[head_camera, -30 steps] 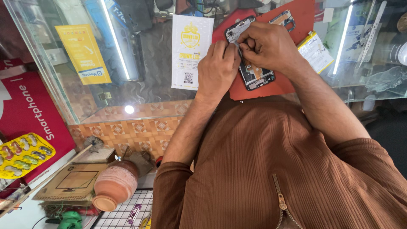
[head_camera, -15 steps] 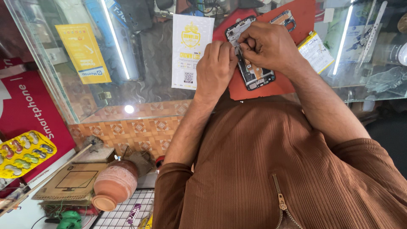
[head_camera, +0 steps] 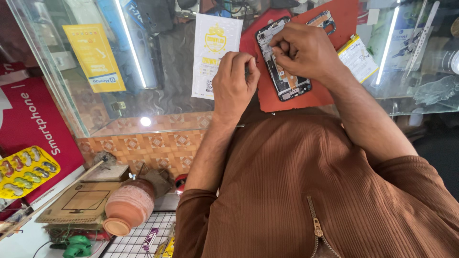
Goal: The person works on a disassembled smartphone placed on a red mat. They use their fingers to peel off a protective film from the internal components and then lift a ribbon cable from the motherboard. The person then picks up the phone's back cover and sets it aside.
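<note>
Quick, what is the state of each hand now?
Left hand: closed, beside the opened phone; contents cannot be told.
Right hand: closed, fingertips on the phone.

This was a small phone repair shop; the work went on at a glass counter (head_camera: 71, 102) with a display case under its top; strip lights (head_camera: 130, 43) glowed inside the glass. A red mat (head_camera: 291, 102) lay on the counter, and on it an opened phone (head_camera: 283, 59) with its insides bare; a loose circuit part (head_camera: 321, 20) and a flat battery (head_camera: 357, 57) lay near; tweezers (head_camera: 427, 28) rested farther right. Paper stickers (head_camera: 215, 52) with payment codes were stuck to the glass; a red smartphone poster (head_camera: 33, 124) stood at the left, as in a shopfront. Below the counter were patterned tiles (head_camera: 153, 143), a clay pot (head_camera: 128, 208) and cardboard (head_camera: 76, 203).
</note>
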Available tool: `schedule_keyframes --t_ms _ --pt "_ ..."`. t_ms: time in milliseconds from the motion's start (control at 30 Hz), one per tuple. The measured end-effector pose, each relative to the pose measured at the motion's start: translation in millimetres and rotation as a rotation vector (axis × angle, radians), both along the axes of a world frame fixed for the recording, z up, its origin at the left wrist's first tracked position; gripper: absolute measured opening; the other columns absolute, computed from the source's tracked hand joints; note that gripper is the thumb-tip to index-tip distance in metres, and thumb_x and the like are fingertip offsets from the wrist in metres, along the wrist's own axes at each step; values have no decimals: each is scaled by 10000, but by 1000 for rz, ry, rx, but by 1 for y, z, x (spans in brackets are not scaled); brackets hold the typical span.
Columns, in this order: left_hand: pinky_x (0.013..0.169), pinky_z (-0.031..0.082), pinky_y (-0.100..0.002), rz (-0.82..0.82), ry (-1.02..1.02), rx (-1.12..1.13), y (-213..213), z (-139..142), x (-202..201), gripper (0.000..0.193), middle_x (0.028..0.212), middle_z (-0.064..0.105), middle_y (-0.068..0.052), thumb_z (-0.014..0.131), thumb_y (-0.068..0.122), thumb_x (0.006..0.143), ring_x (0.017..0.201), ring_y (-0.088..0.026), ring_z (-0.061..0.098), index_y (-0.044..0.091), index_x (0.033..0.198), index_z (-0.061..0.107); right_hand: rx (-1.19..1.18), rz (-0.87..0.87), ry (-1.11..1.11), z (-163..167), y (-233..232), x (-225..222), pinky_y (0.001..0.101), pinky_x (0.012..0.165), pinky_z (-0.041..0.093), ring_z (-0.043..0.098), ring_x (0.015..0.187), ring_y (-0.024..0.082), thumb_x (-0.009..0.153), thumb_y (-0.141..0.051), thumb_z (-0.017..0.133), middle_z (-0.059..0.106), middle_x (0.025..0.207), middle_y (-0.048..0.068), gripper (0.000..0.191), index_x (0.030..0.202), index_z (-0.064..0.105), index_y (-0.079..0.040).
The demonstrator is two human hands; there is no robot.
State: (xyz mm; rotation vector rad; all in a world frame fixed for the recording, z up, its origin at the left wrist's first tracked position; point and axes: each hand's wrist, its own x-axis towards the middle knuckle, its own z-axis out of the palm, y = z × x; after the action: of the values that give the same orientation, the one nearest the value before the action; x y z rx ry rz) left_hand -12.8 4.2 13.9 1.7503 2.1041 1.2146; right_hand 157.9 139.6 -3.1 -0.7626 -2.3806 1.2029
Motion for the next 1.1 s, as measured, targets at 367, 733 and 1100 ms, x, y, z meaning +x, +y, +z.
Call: schedule_keyframes --t_ms 367,733,1100 --pt "756 549 -407 -59 -63 148 1 5 16 193 1017 638 -117 746 0 953 909 -306 658 -3 1083 604 -15 13 193 45 -25 2 352 871 534 645 997 265 922 -84 808 629 1123 144 258 1126 676 1" --pt "767 555 -404 -67 -151 155 -3 11 15 143 1017 639 -122 716 24 981 903 -308 662 5 1072 606 -71 -55 174 43 -33 3 339 851 551 683 965 229 958 -3 767 666 1069 117 121 1021 664 4" --pt "712 540 -370 97 -137 -48 -32 22 -20 101 874 603 -77 672 27 842 772 -237 645 54 901 594 -84 -111 223 26 -25 12 328 920 533 670 1033 208 985 2 763 657 1087 108 116 1016 651 1"
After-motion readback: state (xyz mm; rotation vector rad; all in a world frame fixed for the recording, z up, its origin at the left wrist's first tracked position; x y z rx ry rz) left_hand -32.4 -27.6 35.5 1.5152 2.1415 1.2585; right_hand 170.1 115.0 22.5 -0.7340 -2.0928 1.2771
